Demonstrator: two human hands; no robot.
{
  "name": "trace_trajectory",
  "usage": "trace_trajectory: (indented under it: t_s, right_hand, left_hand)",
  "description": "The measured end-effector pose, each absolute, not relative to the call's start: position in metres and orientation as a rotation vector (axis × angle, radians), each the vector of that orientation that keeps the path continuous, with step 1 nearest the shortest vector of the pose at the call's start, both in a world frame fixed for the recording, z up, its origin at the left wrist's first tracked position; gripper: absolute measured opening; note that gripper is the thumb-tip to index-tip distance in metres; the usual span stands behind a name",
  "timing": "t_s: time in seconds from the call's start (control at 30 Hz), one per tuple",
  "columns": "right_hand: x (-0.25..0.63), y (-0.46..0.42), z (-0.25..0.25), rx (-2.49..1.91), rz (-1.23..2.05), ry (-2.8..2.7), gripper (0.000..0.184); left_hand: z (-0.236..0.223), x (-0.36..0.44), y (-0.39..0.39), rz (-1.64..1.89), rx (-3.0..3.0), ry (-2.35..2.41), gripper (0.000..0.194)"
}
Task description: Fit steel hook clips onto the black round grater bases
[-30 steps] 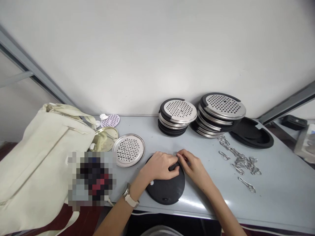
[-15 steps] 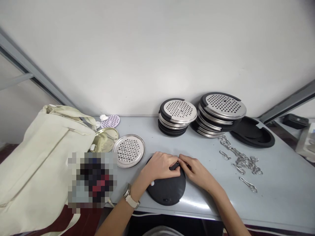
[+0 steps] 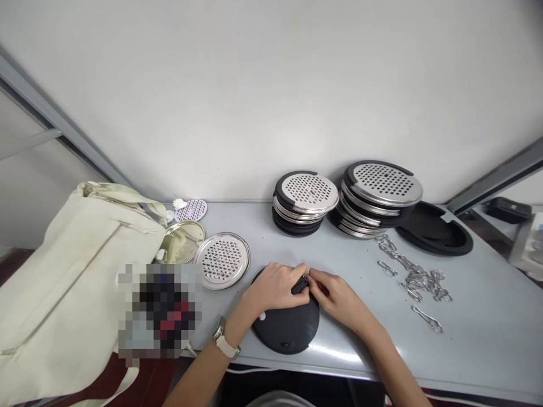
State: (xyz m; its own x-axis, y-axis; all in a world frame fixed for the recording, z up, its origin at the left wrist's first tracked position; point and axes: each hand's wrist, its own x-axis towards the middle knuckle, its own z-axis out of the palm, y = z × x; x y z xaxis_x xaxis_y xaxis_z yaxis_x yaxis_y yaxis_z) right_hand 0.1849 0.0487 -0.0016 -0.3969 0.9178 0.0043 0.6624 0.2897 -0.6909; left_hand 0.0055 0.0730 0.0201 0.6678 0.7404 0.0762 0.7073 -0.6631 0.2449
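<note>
Disc (image 3: 288, 328) on table (image 3: 475, 333), at near edge. Left hand (image 3: 278, 286) over disc's far part, fingers curled, clamping tab (image 3: 299, 284). Right hand (image 3: 335, 293) at disc's far-right rim, fingertips pinched near-closed at tab; grip contents too small to tell. Clips (image 3: 418, 281) right of disc. Plate (image 3: 223, 261) beyond-left of disc, stack (image 3: 309, 192) beyond disc.

Over the flat, round black disc (image 3: 292, 332), the bare right hand (image 3: 337, 297) had drawn its fingertips slightly toward the disc's near side. The watch-wearing left hand (image 3: 278, 287) had raised its index finger toward the disc's far rim, baring more of a narrow black tab (image 3: 299, 285); a small shiny piece (image 3: 305, 278) showed where fingertips had covered it.
</note>
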Motion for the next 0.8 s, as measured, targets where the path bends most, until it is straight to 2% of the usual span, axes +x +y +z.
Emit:
trace_trajectory:
  t_s: [0.8]
  right_hand:
    - [0.1852, 0.0472, 0.0, -1.391, 0.866, -2.155, 0.028]
  left_hand:
    - [0.0219, 0.0042, 0.0756, 0.254, 2.548, 1.109, 0.013]
